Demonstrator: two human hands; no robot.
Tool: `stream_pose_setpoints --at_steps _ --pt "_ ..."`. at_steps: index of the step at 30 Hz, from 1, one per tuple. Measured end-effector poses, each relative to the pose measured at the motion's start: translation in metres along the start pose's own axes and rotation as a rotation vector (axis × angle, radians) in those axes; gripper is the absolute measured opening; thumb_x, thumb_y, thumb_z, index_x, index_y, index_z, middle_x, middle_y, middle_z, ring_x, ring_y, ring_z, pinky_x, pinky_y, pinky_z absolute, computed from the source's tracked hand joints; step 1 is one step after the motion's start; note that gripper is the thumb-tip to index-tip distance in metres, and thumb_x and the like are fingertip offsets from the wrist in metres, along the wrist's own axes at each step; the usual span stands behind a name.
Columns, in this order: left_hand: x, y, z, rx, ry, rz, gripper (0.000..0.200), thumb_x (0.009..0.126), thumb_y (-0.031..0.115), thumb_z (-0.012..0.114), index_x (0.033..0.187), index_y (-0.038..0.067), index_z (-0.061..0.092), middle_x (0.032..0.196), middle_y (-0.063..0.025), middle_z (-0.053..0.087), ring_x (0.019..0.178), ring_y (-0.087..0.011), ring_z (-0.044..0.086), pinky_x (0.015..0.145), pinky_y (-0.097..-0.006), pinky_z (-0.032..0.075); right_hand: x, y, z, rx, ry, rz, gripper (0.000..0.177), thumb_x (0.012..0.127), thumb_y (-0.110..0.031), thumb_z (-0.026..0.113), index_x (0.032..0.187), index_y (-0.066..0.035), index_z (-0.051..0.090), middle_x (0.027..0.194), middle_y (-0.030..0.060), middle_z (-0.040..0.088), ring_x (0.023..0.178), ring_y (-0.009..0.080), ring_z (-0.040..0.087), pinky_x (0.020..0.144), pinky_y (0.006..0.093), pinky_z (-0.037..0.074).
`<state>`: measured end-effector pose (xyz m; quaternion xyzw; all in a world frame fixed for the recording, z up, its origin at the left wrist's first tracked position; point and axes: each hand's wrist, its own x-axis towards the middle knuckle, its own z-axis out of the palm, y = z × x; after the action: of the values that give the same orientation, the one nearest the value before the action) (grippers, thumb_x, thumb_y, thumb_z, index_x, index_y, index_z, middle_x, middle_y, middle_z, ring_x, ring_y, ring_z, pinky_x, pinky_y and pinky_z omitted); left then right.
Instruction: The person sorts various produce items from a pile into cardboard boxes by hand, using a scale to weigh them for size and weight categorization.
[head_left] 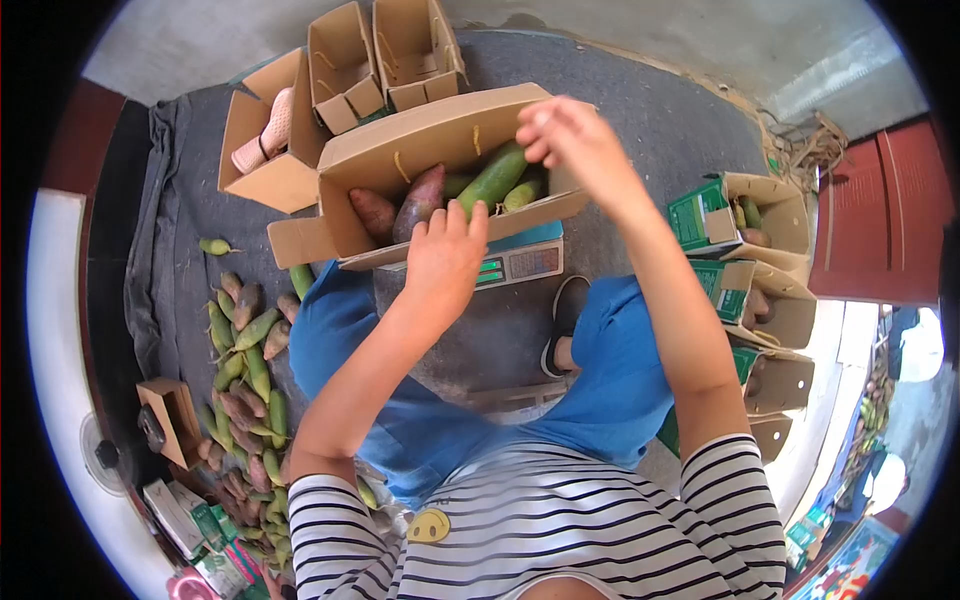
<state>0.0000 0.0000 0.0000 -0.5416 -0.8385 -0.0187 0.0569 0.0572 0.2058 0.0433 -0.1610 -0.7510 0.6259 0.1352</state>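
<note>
An open cardboard box (435, 125) with rope loops stands in front of me on a digital scale (520, 262). Inside lie reddish-purple roots (420, 200) on the left and green radishes (493, 180) on the right. My left hand (450, 250) rests over the box's near edge, its fingertips by the end of the large green radish; whether it grips anything is hidden. Above the right end of the box is my right hand (565, 135), raised, fingers curled, with nothing visible in it.
Three open boxes (345, 70) stand behind on the left, one holding a pink item (270, 135). A pile of radishes and roots (245, 370) covers the floor at left. Filled green-and-brown boxes (785, 230) line the right side.
</note>
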Motion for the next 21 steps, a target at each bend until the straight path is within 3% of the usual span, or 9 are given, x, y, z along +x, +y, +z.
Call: stream_pose_setpoints --at_steps 1,2,5,8,11,17,21 --pt "0.008 0.004 -0.013 -0.044 -0.056 -0.007 0.040 0.076 0.026 0.069 0.106 0.004 0.053 0.103 -0.0155 0.058 0.097 -0.0328 0.058 0.075 -0.0402 0.048 -0.006 0.002 0.006 -0.275 -0.071 -0.101 0.025 0.092 -0.026 0.048 0.105 -0.007 0.057 0.095 0.0106 0.065 0.084 0.0236 0.062 0.073 0.0349 0.049" --pt "0.014 0.004 -0.019 -0.089 -0.114 -0.018 0.035 0.076 0.025 0.069 0.099 0.004 0.054 0.097 -0.0148 0.060 0.092 -0.0315 0.060 0.072 -0.0387 0.049 -0.011 0.006 0.012 -0.668 -0.037 -0.315 0.022 0.089 -0.023 0.051 0.101 -0.005 0.056 0.091 0.0140 0.062 0.082 0.0284 0.061 0.071 0.0373 0.048" --pt "0.023 -0.040 -0.021 -0.312 -0.255 0.071 0.036 0.074 0.029 0.070 0.092 0.002 0.054 0.086 -0.0163 0.060 0.085 -0.0338 0.061 0.070 -0.0418 0.048 -0.014 0.011 0.043 -1.087 -0.223 -0.410 0.021 0.081 -0.021 0.059 0.092 -0.004 0.055 0.088 0.0145 0.059 0.085 0.0322 0.059 0.073 0.0430 0.048" --pt "0.023 -0.053 0.015 -0.344 -0.280 0.047 0.042 0.072 0.034 0.072 0.093 0.000 0.062 0.090 -0.0175 0.063 0.086 -0.0324 0.063 0.073 -0.0417 0.050 -0.018 0.018 0.049 -1.126 -0.447 -0.309 0.021 0.079 -0.019 0.061 0.091 -0.003 0.056 0.087 0.0145 0.059 0.086 0.0319 0.058 0.074 0.0425 0.048" --pt "0.027 -0.047 0.019 -0.291 -0.447 0.015 0.037 0.072 0.033 0.072 0.089 0.001 0.066 0.090 -0.0169 0.066 0.088 -0.0304 0.064 0.073 -0.0407 0.051 -0.018 0.023 0.057 -1.155 -0.499 -0.371 0.016 0.077 -0.015 0.061 0.087 -0.003 0.057 0.083 0.0139 0.059 0.085 0.0318 0.059 0.073 0.0416 0.048" --pt "0.032 -0.040 0.034 -0.292 -0.511 -0.048 0.026 0.076 0.030 0.069 0.088 0.008 0.071 0.087 -0.0102 0.069 0.087 -0.0264 0.066 0.071 -0.0406 0.050 -0.010 0.037 0.060 -1.184 -0.473 -0.418 0.005 0.073 -0.006 0.057 0.077 -0.004 0.057 0.078 0.0130 0.060 0.081 0.0322 0.059 0.069 0.0415 0.048" --pt "0.031 -0.041 0.032 -0.311 -0.484 -0.047 0.026 0.076 0.030 0.069 0.082 0.004 0.069 0.081 -0.0136 0.067 0.082 -0.0296 0.065 0.069 -0.0403 0.051 -0.009 0.025 0.062 -1.290 -0.573 -0.336 0.016 0.075 -0.003 0.053 0.088 -0.006 0.062 0.085 0.0127 0.062 0.085 0.0292 0.061 0.076 0.0380 0.049"
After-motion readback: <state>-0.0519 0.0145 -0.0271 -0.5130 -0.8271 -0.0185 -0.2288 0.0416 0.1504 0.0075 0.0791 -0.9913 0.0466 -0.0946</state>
